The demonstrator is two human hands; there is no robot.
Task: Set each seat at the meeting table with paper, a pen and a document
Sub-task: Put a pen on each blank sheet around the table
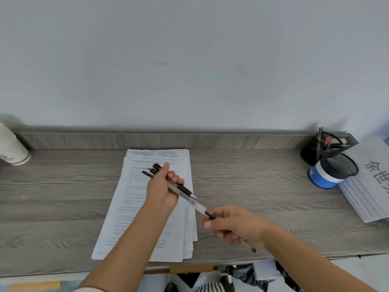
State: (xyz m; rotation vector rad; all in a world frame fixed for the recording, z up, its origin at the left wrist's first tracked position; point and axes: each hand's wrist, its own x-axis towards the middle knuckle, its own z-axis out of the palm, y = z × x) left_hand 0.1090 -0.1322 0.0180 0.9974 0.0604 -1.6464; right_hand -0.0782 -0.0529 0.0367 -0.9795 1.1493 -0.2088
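Over the documents [117, 220], left hand [162, 190] grips several pens [154, 168]; right hand [235, 226] pinches one pen [197, 204]; a hasty tug could scatter the rest.

Two arms in shot, and both run bare from the wrist down to the bottom edge of the picture. The left hand [160, 190] and right hand [233, 224] are uncovered as well, the fingers [176, 178] bare. The right thumb shows a short, trimmed nail [207, 224]. Low on the left, a light-coloured sleeve [89, 289] edge just peeks in at the top of the left arm.
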